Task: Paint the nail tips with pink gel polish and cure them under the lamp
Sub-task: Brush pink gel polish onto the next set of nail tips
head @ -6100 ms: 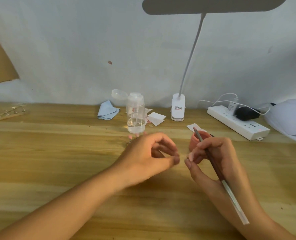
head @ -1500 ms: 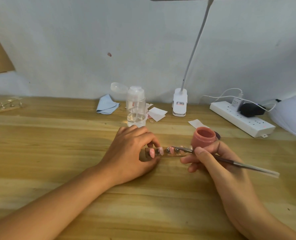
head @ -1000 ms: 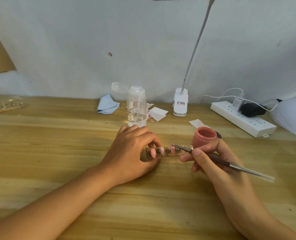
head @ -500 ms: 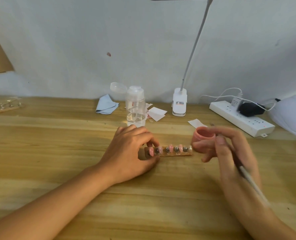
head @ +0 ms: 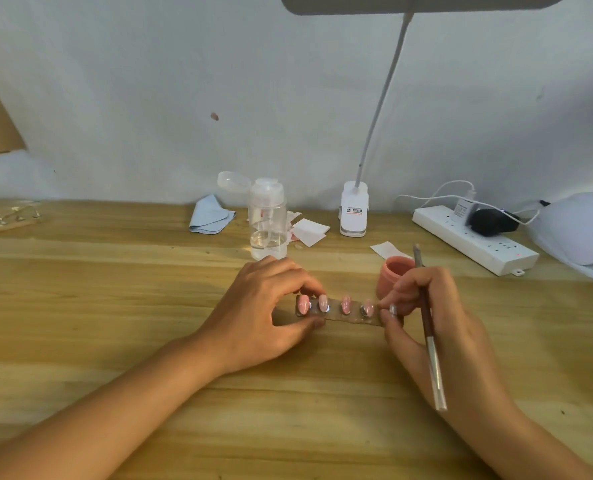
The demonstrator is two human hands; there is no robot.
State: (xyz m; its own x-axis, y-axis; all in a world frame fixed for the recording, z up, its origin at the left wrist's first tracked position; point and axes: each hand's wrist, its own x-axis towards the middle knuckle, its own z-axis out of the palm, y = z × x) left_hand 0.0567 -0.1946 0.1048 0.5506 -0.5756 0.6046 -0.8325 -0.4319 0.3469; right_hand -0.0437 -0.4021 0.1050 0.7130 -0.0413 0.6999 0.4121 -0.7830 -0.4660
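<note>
1. A narrow brown wooden strip [head: 352, 319] carrying pink nail tips [head: 323, 303] lies on the light wooden table [head: 115, 306], its long axis running left to right.
2. The left hand [head: 263, 313] pinches its left end.
3. The right hand [head: 437, 306] pinches its right end and grips a slim brown-handled brush [head: 428, 327], which points toward the wall.

Small nail-art workstation: wooden tabletop [head: 115, 306] against bare white wall [head: 149, 98], clip lamp [head: 354, 209], power strip [head: 475, 244], white curing lamp [head: 579, 230], pump bottle [head: 267, 223], pink polish jar [head: 392, 271], nail tips [head: 345, 304] on a holder [head: 336, 319].
</note>
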